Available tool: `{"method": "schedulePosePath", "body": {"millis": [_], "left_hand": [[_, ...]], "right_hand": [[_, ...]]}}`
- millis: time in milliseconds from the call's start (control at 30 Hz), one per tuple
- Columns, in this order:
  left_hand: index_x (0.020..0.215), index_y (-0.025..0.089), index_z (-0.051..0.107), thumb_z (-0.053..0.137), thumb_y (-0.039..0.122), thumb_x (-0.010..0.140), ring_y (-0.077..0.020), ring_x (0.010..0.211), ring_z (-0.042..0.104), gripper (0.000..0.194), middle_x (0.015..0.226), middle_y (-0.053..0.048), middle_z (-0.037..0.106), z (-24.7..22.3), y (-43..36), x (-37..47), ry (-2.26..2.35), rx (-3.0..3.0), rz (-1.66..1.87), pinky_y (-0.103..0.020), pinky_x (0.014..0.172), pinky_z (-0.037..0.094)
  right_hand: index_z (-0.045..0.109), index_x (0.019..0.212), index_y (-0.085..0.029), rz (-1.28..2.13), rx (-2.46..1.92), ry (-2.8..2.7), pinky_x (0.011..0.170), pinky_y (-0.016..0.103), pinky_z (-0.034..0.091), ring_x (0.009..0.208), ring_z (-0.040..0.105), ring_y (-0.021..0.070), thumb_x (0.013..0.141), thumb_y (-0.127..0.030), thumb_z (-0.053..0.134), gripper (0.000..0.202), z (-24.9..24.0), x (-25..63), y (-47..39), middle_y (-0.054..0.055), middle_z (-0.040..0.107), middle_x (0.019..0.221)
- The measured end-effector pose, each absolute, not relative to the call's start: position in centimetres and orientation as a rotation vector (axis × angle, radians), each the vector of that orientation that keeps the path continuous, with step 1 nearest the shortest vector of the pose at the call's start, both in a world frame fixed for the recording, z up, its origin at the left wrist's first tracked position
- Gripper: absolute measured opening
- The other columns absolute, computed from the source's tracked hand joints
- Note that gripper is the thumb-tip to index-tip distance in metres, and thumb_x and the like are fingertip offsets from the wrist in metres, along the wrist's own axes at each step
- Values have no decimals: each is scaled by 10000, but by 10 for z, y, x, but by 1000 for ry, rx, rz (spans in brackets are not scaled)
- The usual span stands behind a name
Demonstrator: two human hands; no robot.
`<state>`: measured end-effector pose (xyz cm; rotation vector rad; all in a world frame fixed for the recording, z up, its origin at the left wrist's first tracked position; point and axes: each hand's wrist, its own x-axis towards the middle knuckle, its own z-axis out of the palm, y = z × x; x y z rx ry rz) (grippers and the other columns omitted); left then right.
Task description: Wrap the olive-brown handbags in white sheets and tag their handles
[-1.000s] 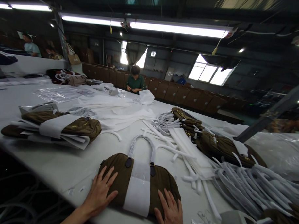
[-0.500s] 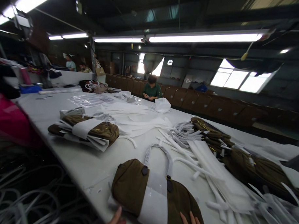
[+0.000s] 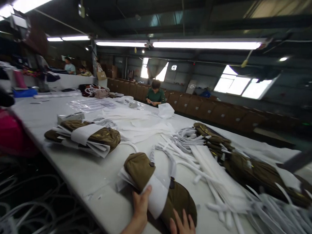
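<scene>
- Pale labels (image 3: 201, 108) on the far row of cartons are too small to read.
- The table (image 3: 107, 176)'s near-left edge cuts diagonally past the work; white cords (image 3: 23, 213) lie below it in the dark.
- Bare tabletop opens left of the olive bag (image 3: 183, 198), towards a banded stack of bags (image 3: 105, 137); on the right, white strips (image 3: 218, 178) crowd close.
- The bag lies on the table before the person, its long axis running from upper left to lower right, its handle (image 3: 172, 164) pointing away; its left end tilts upward.
- The left hand (image 3: 141, 208) grips the near side by the white band (image 3: 158, 196), thumb on top, fingers hidden.
- The right hand (image 3: 184, 227) rests on the bag's right half, fingers spread, not closed around anything.
</scene>
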<state>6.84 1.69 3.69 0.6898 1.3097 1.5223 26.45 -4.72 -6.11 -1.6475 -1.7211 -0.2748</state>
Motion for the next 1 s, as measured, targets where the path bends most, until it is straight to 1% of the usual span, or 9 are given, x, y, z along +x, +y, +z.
{"method": "schedulePosePath", "body": {"millis": [100, 167, 300, 333, 400, 533, 733, 833, 1000], "left_hand": [[1253, 119, 468, 721, 362, 722, -273, 1096, 604, 636, 1210, -171, 610, 85, 49, 64, 1300, 830, 1564, -413, 953, 488], [1247, 148, 487, 769, 325, 671, -239, 1141, 568, 665, 1251, -114, 592, 120, 67, 53, 1248, 968, 1609, -373, 1011, 441], [1241, 79, 514, 778, 396, 678, -211, 889, 639, 698, 1010, -63, 676, 186, 76, 26, 1259, 1754, 1695, -423, 851, 511], [1267, 99, 512, 776, 399, 679, -198, 811, 644, 711, 930, -34, 679, 197, 72, 21, 1291, 1954, 1640, -423, 823, 516], [1331, 169, 489, 730, 358, 723, -216, 831, 650, 681, 983, -32, 675, 206, 59, 16, 1168, 2328, 1535, -416, 841, 509], [1383, 300, 447, 538, 134, 763, -282, 1110, 575, 649, 1264, -50, 582, 162, 26, 24, 817, 2771, 1179, -421, 979, 448], [1386, 401, 410, 428, -79, 625, -296, 1071, 585, 900, 1224, -97, 598, 29, -38, 48, 776, 3006, 486, -463, 916, 470], [1380, 442, 390, 456, -86, 674, -321, 1091, 583, 884, 1242, -114, 594, -6, -70, 55, 832, 3092, 442, -497, 898, 479], [1433, 438, 281, 509, -41, 722, -343, 1129, 572, 887, 1270, -117, 590, -25, -95, 61, 921, 3067, 575, -537, 901, 491]], "right_hand": [[560, 1311, -233, -56, -1793, -1637, 962, 527, 473, 1283, 460, 334, 933, -518, 378, 508, -47, 233, -67, 114, 486, 1404], [508, 1355, -214, 122, -1822, -1592, 1005, 480, 459, 1296, 456, 290, 950, -493, 363, 513, -39, 215, -86, 118, 419, 1455], [575, 1285, -216, 298, -1852, -1409, 1016, 424, 459, 1258, 504, 251, 941, -469, 415, 456, -31, 206, -132, 105, 530, 1366], [609, 1243, -209, 293, -1854, -1348, 1005, 416, 468, 1220, 540, 249, 933, -467, 434, 440, -30, 211, -144, 108, 577, 1314], [668, 1147, -186, 252, -1878, -1193, 940, 391, 509, 1095, 623, 249, 906, -480, 474, 427, -27, 230, -169, 118, 659, 1187], [707, 1053, -133, 150, -2020, -796, 726, 334, 551, 839, 685, 249, 818, -562, 511, 527, -14, 293, -204, 144, 716, 1016], [739, 956, -132, 130, -2171, -682, 683, 380, 502, 717, 664, 285, 702, -571, 538, 545, 10, 373, -196, 116, 717, 751], [753, 858, -167, 151, -2127, -748, 688, 391, 484, 673, 643, 279, 649, -533, 594, 451, 12, 386, -168, 94, 697, 671], [713, 623, -196, 222, -1984, -792, 680, 398, 475, 663, 626, 280, 553, -544, 685, 356, 10, 388, -135, 94, 689, 640]]}}
